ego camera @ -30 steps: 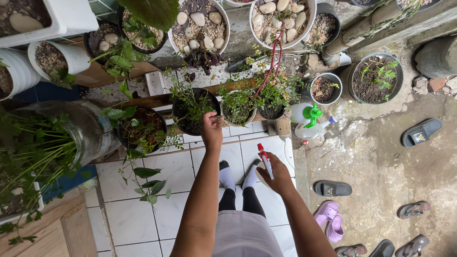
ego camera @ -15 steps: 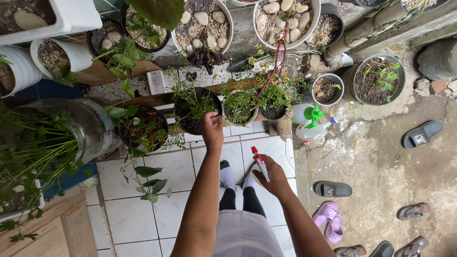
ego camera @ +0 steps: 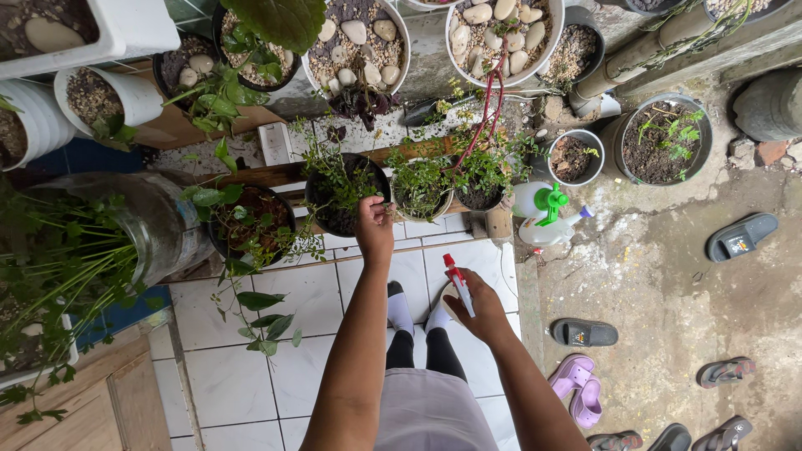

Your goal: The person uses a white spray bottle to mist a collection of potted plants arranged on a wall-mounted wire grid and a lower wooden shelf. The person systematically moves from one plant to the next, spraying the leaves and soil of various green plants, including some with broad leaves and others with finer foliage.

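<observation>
On the white tiled floor where I stand in white socks, a row of potted plants lines the edge ahead of me. Biggest at my left is a metal drum thick with leafy stems. Next along the wooden ledge sits a black pot with a thin, small-leaved plant, and just beside it a smaller pot of the same greenery. My left hand reaches to the near rim of the black pot, fingers curled and pinched on the rim or a sprig there; I cannot tell which. My right hand hangs lower over the tiles, wrapped tight around a small spray bottle with a red nozzle that points up and away from me. Well apart, by the ledge's end, stands a white sprayer with a green trigger.
</observation>
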